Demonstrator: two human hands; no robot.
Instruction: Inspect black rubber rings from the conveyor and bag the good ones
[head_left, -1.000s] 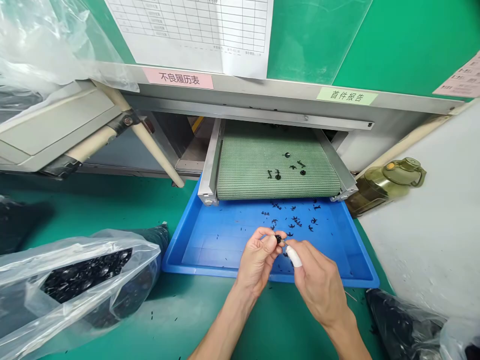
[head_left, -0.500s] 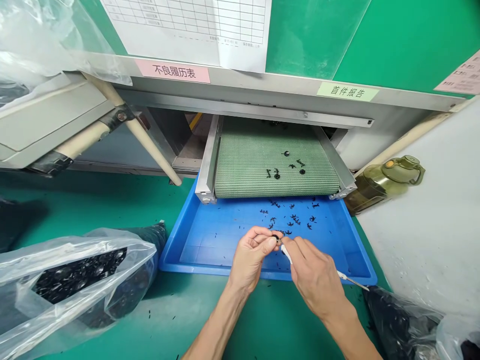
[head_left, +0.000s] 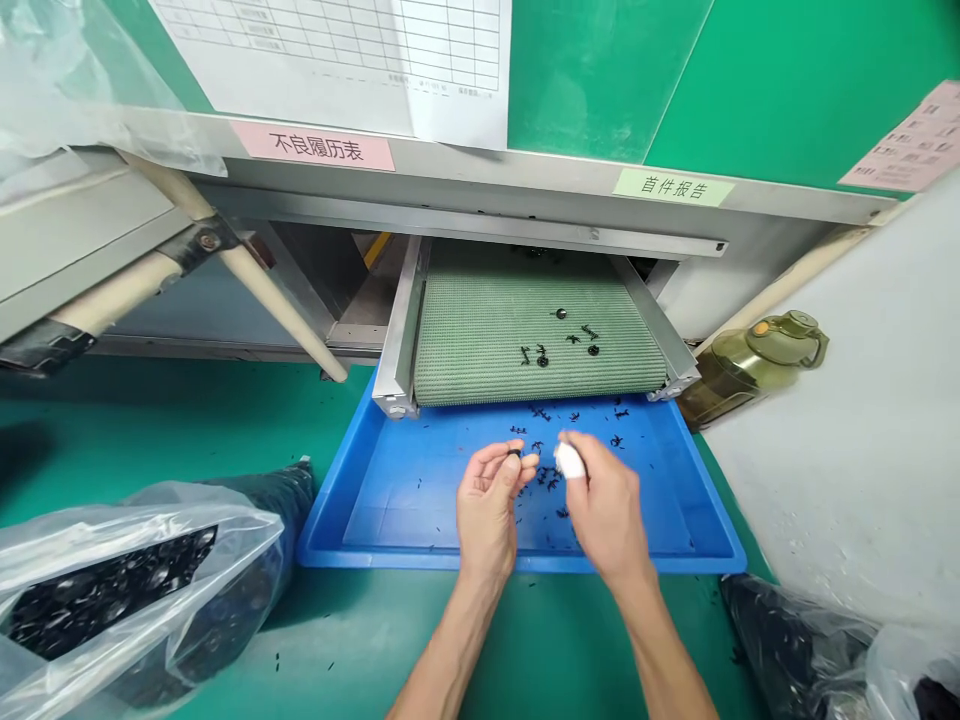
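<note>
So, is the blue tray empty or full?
Neither: small black pieces lie scattered in the blue tray, while much of its blue bottom shows between them.

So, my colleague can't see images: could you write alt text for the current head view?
A person's left hand pinches a small black part over a blue tray, the right hand close beside it. Black pieces dot the tray and a green conveyor belt behind.

Pink label [head_left: 312, 147]: 不良履历表; green label [head_left: 673, 187]: 首件报告.
</note>
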